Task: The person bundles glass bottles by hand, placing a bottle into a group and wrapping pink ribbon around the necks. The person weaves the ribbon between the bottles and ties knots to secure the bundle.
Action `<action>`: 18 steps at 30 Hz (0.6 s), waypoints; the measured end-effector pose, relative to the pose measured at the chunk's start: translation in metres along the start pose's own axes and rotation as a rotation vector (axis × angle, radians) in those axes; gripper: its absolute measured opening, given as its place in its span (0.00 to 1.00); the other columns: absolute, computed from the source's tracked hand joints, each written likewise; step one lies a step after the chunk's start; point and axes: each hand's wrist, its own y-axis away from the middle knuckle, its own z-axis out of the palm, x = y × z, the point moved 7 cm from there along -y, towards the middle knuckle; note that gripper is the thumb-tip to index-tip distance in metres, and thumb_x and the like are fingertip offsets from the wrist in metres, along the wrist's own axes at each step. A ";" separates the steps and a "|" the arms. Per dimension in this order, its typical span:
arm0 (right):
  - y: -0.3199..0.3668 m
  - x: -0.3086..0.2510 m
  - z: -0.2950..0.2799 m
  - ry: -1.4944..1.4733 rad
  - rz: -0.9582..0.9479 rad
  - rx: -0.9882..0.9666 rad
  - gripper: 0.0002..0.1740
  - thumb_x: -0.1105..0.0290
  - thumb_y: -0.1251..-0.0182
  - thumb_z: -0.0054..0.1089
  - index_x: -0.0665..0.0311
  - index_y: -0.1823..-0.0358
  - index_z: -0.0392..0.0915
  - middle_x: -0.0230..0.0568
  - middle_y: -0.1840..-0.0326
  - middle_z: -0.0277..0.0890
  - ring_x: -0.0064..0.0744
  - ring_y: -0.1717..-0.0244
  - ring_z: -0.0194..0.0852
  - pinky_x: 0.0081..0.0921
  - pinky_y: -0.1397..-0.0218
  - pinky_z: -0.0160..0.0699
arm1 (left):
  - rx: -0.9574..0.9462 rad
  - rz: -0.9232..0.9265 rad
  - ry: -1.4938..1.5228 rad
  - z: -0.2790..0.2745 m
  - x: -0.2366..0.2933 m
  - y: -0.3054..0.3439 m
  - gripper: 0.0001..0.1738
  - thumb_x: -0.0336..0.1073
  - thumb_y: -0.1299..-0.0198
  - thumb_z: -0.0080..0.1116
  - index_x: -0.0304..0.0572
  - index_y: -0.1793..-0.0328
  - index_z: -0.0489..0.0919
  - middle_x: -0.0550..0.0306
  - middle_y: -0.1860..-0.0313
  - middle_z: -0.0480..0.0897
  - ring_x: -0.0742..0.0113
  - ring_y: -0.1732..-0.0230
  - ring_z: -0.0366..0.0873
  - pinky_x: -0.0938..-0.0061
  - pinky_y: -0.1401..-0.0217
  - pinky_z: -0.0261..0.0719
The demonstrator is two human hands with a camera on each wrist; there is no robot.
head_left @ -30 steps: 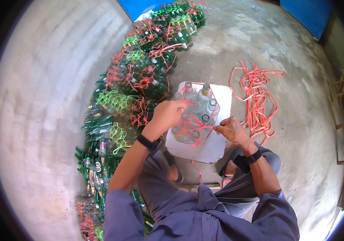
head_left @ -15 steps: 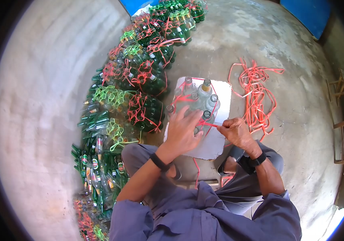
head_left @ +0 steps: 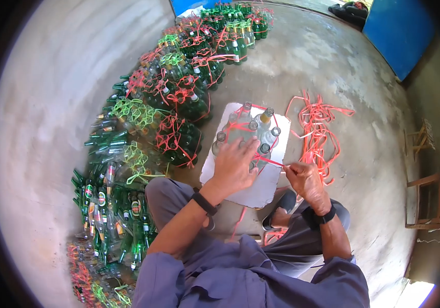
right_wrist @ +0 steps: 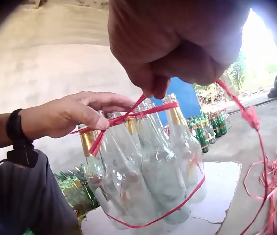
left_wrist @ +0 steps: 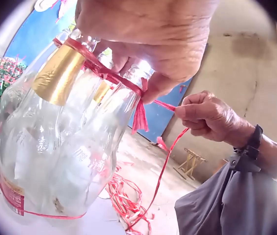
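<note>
A bundle of clear glass bottles stands upright, bound with red plastic string around the necks and lower down. My left hand rests over the necks with fingers spread, its thumb pressing at the string near a knot in the right wrist view. Some fingers are hidden behind the necks in the left wrist view. To the right of the bundle, my right hand pinches the red plastic string, drawn taut from the necks. A loose length of it hangs below that hand in the left wrist view.
Under the bundle lies a white board. A heap of red plastic string is on the floor at right. Tied bundles of green bottles and loose bottles line the left wall. A wooden stool stands at far right.
My left hand has come down from the bundle's upper left side onto the necks. My right hand has kept its pinch on the string and drawn it a little farther from the bottles.
</note>
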 end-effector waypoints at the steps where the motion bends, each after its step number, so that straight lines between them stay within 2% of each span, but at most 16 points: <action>1: -0.001 -0.006 -0.003 0.040 -0.012 0.041 0.14 0.69 0.32 0.65 0.68 0.74 0.75 0.49 0.77 0.72 0.52 0.76 0.76 0.44 0.72 0.72 | -0.008 -0.009 0.007 0.001 0.000 0.000 0.45 0.40 0.51 0.71 0.43 0.24 0.69 0.51 0.25 0.75 0.43 0.29 0.71 0.48 0.31 0.67; 4: -0.014 -0.016 -0.010 0.181 -0.054 0.095 0.12 0.73 0.35 0.64 0.65 0.75 0.72 0.45 0.76 0.72 0.49 0.75 0.76 0.43 0.73 0.73 | 0.016 -0.015 0.010 0.001 0.001 0.000 0.46 0.40 0.52 0.71 0.41 0.23 0.68 0.50 0.28 0.77 0.43 0.29 0.71 0.48 0.31 0.66; 5: -0.024 -0.027 -0.012 0.257 -0.173 0.103 0.10 0.73 0.37 0.64 0.64 0.74 0.72 0.44 0.76 0.72 0.49 0.75 0.76 0.43 0.73 0.74 | 0.017 -0.011 0.014 0.001 0.002 0.000 0.46 0.40 0.52 0.71 0.41 0.23 0.68 0.50 0.28 0.77 0.43 0.29 0.71 0.48 0.31 0.66; 7: -0.042 -0.040 -0.010 0.311 -0.352 0.136 0.07 0.76 0.42 0.63 0.62 0.72 0.72 0.42 0.77 0.68 0.47 0.75 0.75 0.43 0.73 0.74 | 0.030 -0.016 0.036 0.002 0.000 0.000 0.48 0.40 0.52 0.71 0.38 0.23 0.66 0.49 0.35 0.81 0.42 0.29 0.71 0.48 0.31 0.66; 11: -0.084 -0.034 0.016 0.291 -0.339 0.115 0.07 0.75 0.40 0.63 0.63 0.72 0.73 0.45 0.76 0.73 0.50 0.74 0.78 0.45 0.72 0.75 | 0.028 -0.041 0.068 0.006 -0.005 -0.001 0.49 0.39 0.52 0.71 0.35 0.22 0.64 0.46 0.42 0.83 0.41 0.29 0.71 0.49 0.31 0.66; 13: -0.098 -0.012 0.030 0.200 -0.111 0.219 0.09 0.70 0.39 0.65 0.65 0.73 0.76 0.51 0.76 0.79 0.55 0.73 0.81 0.47 0.69 0.79 | 0.001 -0.054 0.064 0.005 -0.006 -0.001 0.50 0.39 0.53 0.71 0.32 0.22 0.63 0.43 0.44 0.84 0.41 0.30 0.72 0.49 0.31 0.66; 14: -0.099 -0.010 0.037 0.197 -0.108 0.219 0.09 0.70 0.39 0.65 0.65 0.73 0.76 0.51 0.76 0.79 0.55 0.73 0.81 0.47 0.69 0.79 | -0.004 -0.054 0.063 0.006 -0.007 -0.002 0.50 0.39 0.53 0.71 0.32 0.22 0.63 0.43 0.44 0.84 0.41 0.30 0.72 0.49 0.31 0.66; 16: -0.096 0.014 0.046 0.200 0.218 0.195 0.13 0.65 0.40 0.68 0.68 0.75 0.80 0.57 0.75 0.81 0.60 0.70 0.83 0.48 0.65 0.82 | 0.024 -0.038 0.071 0.006 -0.006 -0.001 0.50 0.39 0.53 0.71 0.33 0.22 0.62 0.41 0.44 0.83 0.40 0.31 0.72 0.49 0.32 0.66; 18: -0.091 0.026 0.045 0.159 0.288 0.211 0.14 0.64 0.42 0.70 0.69 0.75 0.82 0.56 0.76 0.81 0.57 0.72 0.83 0.46 0.66 0.82 | 0.024 -0.038 0.076 0.005 -0.005 -0.002 0.50 0.39 0.53 0.71 0.33 0.22 0.62 0.41 0.45 0.84 0.40 0.32 0.72 0.49 0.32 0.67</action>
